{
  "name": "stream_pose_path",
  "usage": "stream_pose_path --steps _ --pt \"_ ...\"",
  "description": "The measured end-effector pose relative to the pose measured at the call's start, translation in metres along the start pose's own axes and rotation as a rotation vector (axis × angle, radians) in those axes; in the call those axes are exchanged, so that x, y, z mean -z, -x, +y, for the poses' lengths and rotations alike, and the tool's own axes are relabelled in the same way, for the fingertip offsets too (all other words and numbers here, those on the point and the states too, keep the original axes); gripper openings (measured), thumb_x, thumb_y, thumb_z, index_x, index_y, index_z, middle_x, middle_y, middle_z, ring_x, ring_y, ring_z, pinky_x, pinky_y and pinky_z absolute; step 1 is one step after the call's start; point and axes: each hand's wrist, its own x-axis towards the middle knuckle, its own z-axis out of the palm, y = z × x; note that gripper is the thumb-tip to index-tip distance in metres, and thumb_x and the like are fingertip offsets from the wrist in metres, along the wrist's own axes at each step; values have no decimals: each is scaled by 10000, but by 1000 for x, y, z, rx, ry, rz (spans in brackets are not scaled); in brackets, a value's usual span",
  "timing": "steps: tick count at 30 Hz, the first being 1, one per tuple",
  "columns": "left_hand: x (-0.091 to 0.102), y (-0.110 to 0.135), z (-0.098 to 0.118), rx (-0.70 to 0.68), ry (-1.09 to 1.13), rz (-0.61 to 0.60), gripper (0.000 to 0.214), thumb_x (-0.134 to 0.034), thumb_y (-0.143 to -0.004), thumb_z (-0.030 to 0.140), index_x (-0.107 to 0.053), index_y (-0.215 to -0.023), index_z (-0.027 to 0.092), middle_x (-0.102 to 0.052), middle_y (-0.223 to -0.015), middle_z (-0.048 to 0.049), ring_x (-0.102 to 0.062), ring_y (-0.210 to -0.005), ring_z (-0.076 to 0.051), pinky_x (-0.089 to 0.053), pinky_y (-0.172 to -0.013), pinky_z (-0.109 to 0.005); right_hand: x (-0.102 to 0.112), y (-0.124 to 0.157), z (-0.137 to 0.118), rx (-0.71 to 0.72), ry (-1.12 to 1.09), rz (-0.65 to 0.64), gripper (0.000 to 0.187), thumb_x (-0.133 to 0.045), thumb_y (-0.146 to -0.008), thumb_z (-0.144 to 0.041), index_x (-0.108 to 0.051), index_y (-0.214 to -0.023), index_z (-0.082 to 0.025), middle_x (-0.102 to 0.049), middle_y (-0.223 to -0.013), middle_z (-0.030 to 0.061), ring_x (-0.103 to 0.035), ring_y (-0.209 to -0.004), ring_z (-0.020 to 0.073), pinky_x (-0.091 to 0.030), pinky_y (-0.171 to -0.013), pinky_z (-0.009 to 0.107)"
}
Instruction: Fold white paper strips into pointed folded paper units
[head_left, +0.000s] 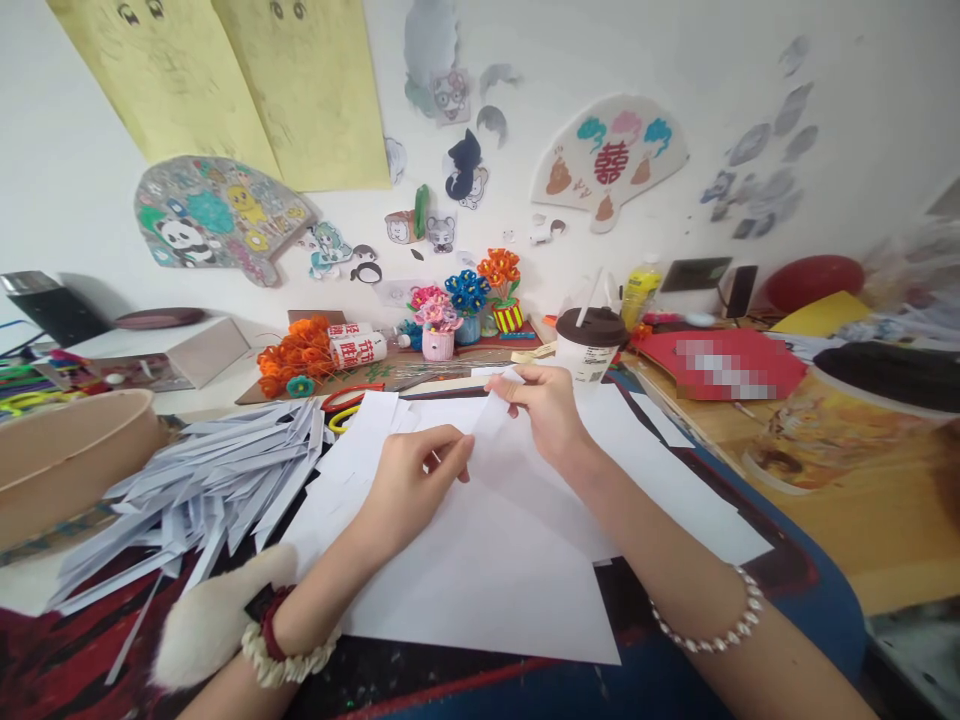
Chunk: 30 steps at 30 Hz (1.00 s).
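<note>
Between my two hands is a small piece of white paper, raised over larger sheets. My left hand pinches its lower left corner between thumb and fingers. The upper right end sits in the pinch of my right hand. Below them lies a large white sheet of paper on the dark mat, with more sheets under and beside it. Small white paper rectangles lie left of the hands. A heap of folded white paper strips is piled farther left.
Orange-handled scissors lie behind the sheets. A lidded drink cup with a straw stands behind my right hand, and a larger cup at the right. A beige basin is at the left edge. Pipe-cleaner flowers line the wall.
</note>
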Motion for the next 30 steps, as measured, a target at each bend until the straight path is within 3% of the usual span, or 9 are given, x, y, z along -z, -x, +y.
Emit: stream_pose_path --steps 4,9,12,16,24,28,30 --pt "1 0 -6 75 -25 13 395 -461 -897 360 -565 -566 173 -613 -538 -3 -503 -502 -119 -392 -535 -225 0 -1 1 -58 -42 -90 292 -758 -638 -453 -723 -620 -163 -571 -578 12 -451 -545 119 -356 -505 277" --pt "0 -1 -11 74 -5 10 332 -450 -900 355 -609 -669 177 -649 -650 -10 -574 -616 -139 -434 -587 -229 -1 4 1 23 62 -166 298 -708 -717 -450 -740 -638 -165 -605 -592 18 -486 -574 133 -383 -537 281" --pt "0 -1 -10 46 20 70 281 -469 -892 349 -649 -760 179 -656 -689 -7 -583 -641 -139 -441 -594 -229 -5 8 0 42 148 -289 275 -670 -764 -434 -758 -698 -182 -678 -694 37 -568 -693 169 -425 -631 292" --pt "2 0 -7 61 58 136 296 -491 -877 303 -631 -653 169 -663 -658 -13 -588 -636 -137 -457 -634 -236 -8 11 -1 -14 142 -420 294 -631 -807 -452 -762 -873 -196 -710 -824 48 -619 -830 193 -447 -766 316" --pt "-3 -1 -10 98 122 137 312 -516 -882 422 -682 -815 166 -684 -755 -23 -556 -635 -130 -418 -578 -228 -11 13 5 -21 112 -385 293 -698 -750 -450 -771 -806 -172 -659 -723 32 -506 -649 133 -376 -568 266" --pt "-4 1 -7 59 152 136 311 -502 -898 384 -674 -771 158 -673 -750 -19 -525 -642 -120 -398 -598 -223 -15 16 5 -60 73 -426 291 -686 -765 -441 -754 -859 -174 -671 -807 53 -521 -676 137 -384 -543 257" --pt "-3 2 -5 50 142 158 308 -484 -907 353 -666 -749 162 -661 -734 -10 -509 -634 -115 -390 -606 -221 -14 16 3 -83 41 -431 287 -694 -755 -448 -738 -796 -167 -663 -766 47 -527 -657 135 -408 -556 261"
